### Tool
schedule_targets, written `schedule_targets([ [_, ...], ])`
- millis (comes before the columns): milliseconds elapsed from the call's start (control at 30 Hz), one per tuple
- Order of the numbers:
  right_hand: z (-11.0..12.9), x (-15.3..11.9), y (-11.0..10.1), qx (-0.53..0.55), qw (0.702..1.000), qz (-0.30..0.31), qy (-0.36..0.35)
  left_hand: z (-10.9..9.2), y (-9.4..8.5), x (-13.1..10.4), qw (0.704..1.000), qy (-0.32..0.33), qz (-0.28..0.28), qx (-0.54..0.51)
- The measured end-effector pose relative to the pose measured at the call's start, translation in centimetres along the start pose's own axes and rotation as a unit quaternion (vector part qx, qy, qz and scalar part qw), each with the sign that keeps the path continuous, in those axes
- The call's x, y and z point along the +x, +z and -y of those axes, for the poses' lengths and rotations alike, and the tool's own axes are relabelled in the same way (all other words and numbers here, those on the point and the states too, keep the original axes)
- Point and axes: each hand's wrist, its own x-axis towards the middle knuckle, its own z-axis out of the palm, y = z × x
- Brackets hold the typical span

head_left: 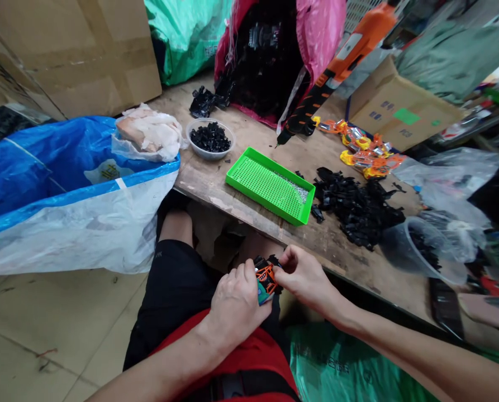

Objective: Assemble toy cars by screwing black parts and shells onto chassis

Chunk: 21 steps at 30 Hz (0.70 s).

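Over my lap, my left hand (237, 295) is wrapped around a small toy vehicle (266, 279) with an orange frame, a teal part and black pieces. My right hand (305, 279) is closed in a pinch at the toy's right side, fingertips against a small jagged black plastic part (273, 260). My fingers hide much of the toy. Just beyond my hands, a green perforated tray (253, 187) on the bench holds small silvery screws (300, 192) at its right end. To its right lies a pile of black plastic parts (353, 206).
An orange electric screwdriver (353, 44) hangs tip-down above the bench (207, 181). A bowl of black pieces (210, 138) stands left of the tray, a clear tub (421, 251) at right. Orange toy parts (364, 148) lie behind. A blue-lined sack (77, 195) stands left.
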Motion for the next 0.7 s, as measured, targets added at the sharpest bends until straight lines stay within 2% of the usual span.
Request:
schedule_targets([
  [133, 0.6, 0.4, -0.6, 0.078, 0.994, 0.080, 0.009, 0.3, -0.4, 0.2, 1.000, -0.008, -0.015, 0.000],
  [200, 1.0, 0.5, -1.1, 0.113, 0.989, 0.100, 0.010, 0.4, -0.6, 0.4, 1.000, -0.006, -0.026, 0.000],
  [700, 2.1, 0.1, -2.0, 0.117, 0.988, 0.093, 0.035, 0.4, -1.0, 0.6, 0.998, -0.008, -0.049, 0.024],
])
